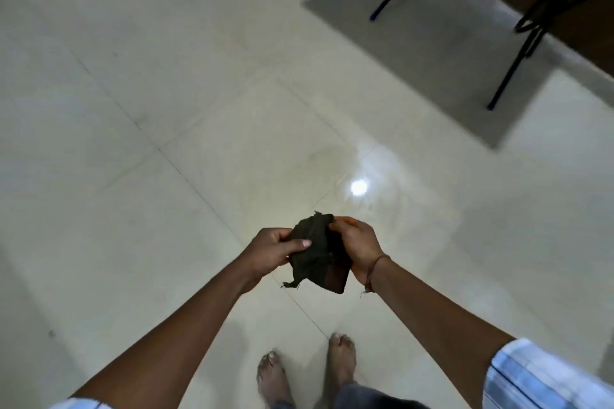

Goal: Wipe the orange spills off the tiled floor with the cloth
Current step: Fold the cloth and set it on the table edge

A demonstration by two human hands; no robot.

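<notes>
Both hands grip the cloth (317, 252) above the tiled floor (166, 109): left hand (270, 247), right hand (357, 244). A faint smear (327, 156) lies farther ahead; no clear orange shows.

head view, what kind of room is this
Probably an indoor room in a home or office. The glossy pale tiled floor reflects a ceiling light, thin black metal furniture legs stand at upper right, and the person is barefoot, holding a dark cloth.
</notes>
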